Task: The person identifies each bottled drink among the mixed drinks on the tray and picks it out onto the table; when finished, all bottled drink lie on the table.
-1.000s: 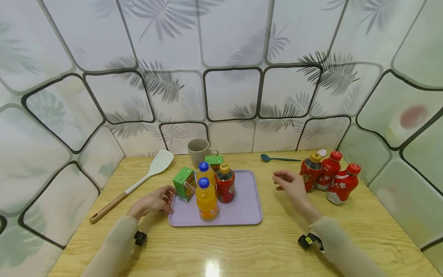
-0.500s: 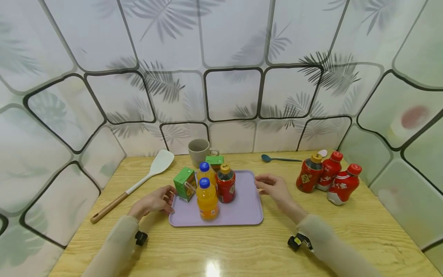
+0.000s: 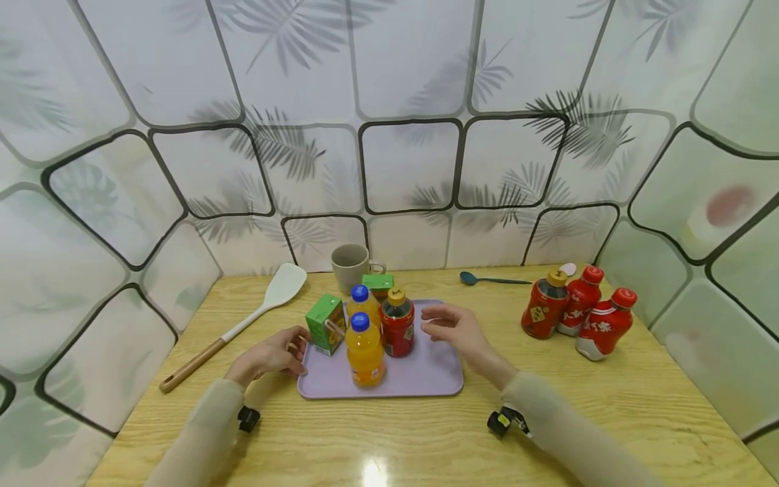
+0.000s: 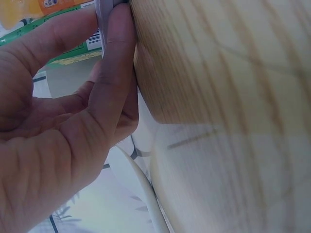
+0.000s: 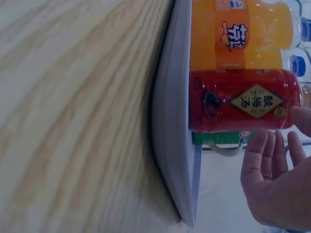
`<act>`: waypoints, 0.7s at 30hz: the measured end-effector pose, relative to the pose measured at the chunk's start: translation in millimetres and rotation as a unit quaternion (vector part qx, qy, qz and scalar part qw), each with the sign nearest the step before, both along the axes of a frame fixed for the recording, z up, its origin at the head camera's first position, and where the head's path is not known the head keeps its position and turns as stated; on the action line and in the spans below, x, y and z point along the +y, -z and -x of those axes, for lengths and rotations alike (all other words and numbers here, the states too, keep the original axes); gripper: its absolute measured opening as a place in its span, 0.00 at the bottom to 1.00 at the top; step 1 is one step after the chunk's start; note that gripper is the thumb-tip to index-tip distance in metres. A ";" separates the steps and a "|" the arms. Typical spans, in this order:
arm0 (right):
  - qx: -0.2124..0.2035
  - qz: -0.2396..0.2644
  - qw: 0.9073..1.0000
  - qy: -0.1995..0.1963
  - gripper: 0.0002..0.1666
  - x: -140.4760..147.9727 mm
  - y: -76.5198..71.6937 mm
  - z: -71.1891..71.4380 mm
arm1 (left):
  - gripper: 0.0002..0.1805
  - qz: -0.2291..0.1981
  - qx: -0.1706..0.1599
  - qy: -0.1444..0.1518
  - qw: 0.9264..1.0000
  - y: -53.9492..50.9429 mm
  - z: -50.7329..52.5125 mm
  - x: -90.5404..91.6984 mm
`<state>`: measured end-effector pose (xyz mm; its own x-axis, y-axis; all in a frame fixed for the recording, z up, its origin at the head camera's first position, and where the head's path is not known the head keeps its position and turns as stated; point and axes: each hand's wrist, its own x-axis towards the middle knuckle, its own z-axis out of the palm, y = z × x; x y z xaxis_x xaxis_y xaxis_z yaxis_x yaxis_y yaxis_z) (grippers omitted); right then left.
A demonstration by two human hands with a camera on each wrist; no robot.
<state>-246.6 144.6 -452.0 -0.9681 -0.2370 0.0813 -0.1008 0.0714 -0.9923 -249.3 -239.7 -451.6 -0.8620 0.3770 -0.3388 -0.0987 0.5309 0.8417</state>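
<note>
My left hand (image 3: 272, 356) pinches the left rim of the lilac tray (image 3: 426, 381); the left wrist view shows thumb and finger on either side of the tray edge (image 4: 106, 24). My right hand (image 3: 465, 337), fingers relaxed and holding nothing, hovers over the tray's right part beside a dark red bottle (image 3: 397, 333) with a yellow cap. In the right wrist view the hand (image 5: 282, 184) is close to that bottle (image 5: 209, 99); contact cannot be told. Also on the tray stand two orange bottles (image 3: 365, 355) with blue caps and a green box (image 3: 325, 326). A second green box (image 3: 377, 284) is partly hidden behind them.
A grey mug (image 3: 349, 267) stands behind the tray. A white spatula (image 3: 283, 284) lies at the left, a dark teal spoon (image 3: 496, 280) at the back. Three red bottles (image 3: 602, 326) stand grouped at the right. Patterned curtains (image 3: 408, 169) bound the table's back and sides.
My right hand has moved left, from beside the red bottles at the right to over the tray near its dark red bottle. My left hand has stayed at the rim.
</note>
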 end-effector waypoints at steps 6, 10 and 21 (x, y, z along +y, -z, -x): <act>-0.005 -0.013 1.000 0.010 0.25 -10.8 -1.4 1.9 | 0.33 0.001 -0.001 0.000 1.000 -0.1 -0.3 -0.2; 0.004 -0.008 1.000 0.024 0.25 -17.3 -5.3 2.9 | 0.33 0.003 0.001 0.000 1.000 -1.0 -0.2 -0.2; 0.027 -0.006 1.000 -0.003 0.39 -36.9 -11.7 7.9 | 0.33 0.009 -0.002 0.002 1.000 -2.3 -0.8 0.3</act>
<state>-254.4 107.7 -440.3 -0.9612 -0.2431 0.1301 -0.1539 0.0817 -0.9847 -248.6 -239.4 -449.2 -0.8591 0.3742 -0.3490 -0.1002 0.5458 0.8319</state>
